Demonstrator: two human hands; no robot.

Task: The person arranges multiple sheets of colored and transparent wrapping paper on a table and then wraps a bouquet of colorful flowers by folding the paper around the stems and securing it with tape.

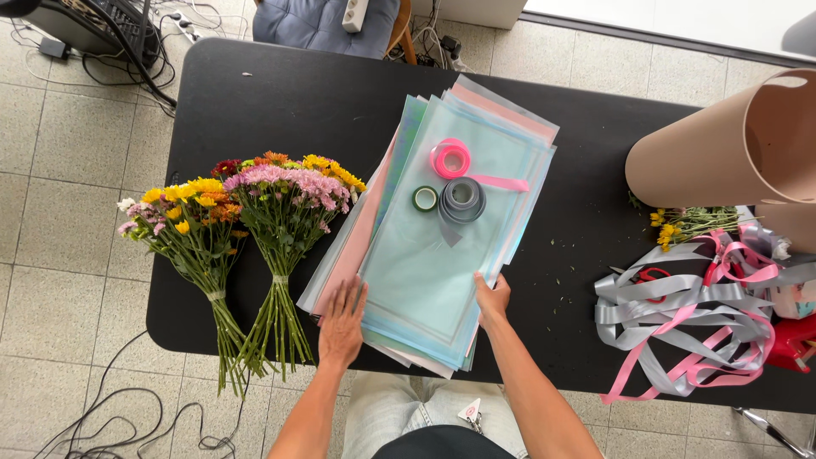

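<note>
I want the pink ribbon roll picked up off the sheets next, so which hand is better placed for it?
Probably the right hand. It rests at the stack's right edge, more directly below the pink ribbon roll on the wrapping sheets. The left hand lies flat on the stack's lower left corner, farther away.

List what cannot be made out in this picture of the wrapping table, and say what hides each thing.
- Lower sheets of the paper stack: head view, covered by the top sheet.
- Scissors: head view, mostly buried under loose ribbon.
- Paper roll: cut off by the right edge.
- Right hand: fingertips tucked under the stack edge.
- Left hand: lies flat, hiding the sheet beneath.
</note>
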